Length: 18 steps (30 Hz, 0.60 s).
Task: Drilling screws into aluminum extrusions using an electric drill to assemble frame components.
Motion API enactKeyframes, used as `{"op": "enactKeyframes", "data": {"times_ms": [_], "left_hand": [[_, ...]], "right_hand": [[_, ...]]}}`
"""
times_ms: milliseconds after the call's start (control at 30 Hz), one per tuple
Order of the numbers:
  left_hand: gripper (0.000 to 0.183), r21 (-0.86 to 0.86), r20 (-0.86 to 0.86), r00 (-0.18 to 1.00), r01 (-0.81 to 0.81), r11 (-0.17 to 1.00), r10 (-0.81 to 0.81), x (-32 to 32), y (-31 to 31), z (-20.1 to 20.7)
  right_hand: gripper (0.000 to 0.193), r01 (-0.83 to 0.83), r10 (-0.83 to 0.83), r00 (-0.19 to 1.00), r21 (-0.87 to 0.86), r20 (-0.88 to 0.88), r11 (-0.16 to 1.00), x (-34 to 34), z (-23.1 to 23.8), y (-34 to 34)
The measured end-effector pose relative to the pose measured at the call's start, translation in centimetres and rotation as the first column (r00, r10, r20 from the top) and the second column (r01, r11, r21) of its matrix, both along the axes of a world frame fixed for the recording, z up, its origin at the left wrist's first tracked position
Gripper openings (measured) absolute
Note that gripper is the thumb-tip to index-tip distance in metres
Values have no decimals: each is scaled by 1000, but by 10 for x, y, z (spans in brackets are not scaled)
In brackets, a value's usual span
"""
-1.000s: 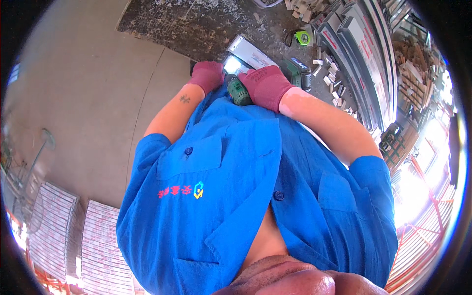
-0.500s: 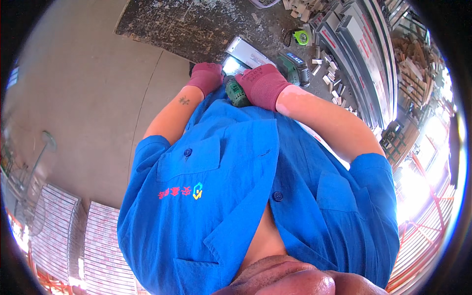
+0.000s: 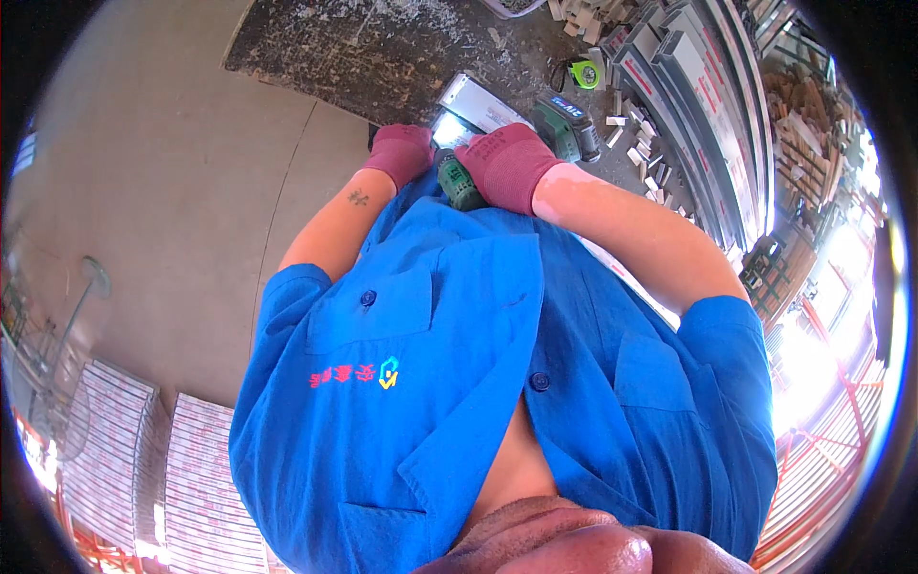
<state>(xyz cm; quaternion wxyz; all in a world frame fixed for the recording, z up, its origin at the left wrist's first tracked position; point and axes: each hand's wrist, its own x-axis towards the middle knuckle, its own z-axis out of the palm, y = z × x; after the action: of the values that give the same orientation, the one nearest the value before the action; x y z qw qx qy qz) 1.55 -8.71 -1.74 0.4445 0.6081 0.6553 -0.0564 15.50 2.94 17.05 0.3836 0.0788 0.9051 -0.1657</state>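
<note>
Both my hands wear maroon gloves and work close to my waist at the bench's near edge. My right hand (image 3: 507, 165) is wrapped around a green cordless drill (image 3: 460, 182). The drill's rounded body shows to the left of that hand, and its battery (image 3: 568, 113) sticks out on the far right side. Bright light falls on a silver metal profile (image 3: 478, 103) just beyond the drill. My left hand (image 3: 402, 151) is closed beside the lit end of the profile; its fingertips and whatever they grip are hidden. The drill's tip is out of sight too.
The dark, worn workbench (image 3: 325, 57) is strewn with shavings. A lime-green tape measure (image 3: 584, 74) lies past the battery. Small offcuts (image 3: 643, 153) are scattered to the right, beside long stacked grey profiles (image 3: 703, 105). Bundled strips (image 3: 206, 478) lie at lower left.
The drill's battery end has shifted slightly up and to the left, and my right hand has moved a little left with it. My left hand has stayed nearly still.
</note>
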Motion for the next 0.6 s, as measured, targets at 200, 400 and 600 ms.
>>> {"op": "enactKeyframes", "data": {"times_ms": [200, 400, 600], "left_hand": [[33, 40, 20, 999, -34, 999, 33, -1, -2, -3], [32, 19, 19, 999, -40, 999, 40, -1, -2, 2], [31, 88, 30, 998, -59, 994, 56, -2, -7, 2]], "right_hand": [[24, -24, 24, 999, 11, -28, 1000, 1, -5, -1], [23, 1, 1, 993, 12, -119, 1000, 4, -8, -1], [24, 32, -25, 987, 37, -156, 999, 9, -12, 0]]}}
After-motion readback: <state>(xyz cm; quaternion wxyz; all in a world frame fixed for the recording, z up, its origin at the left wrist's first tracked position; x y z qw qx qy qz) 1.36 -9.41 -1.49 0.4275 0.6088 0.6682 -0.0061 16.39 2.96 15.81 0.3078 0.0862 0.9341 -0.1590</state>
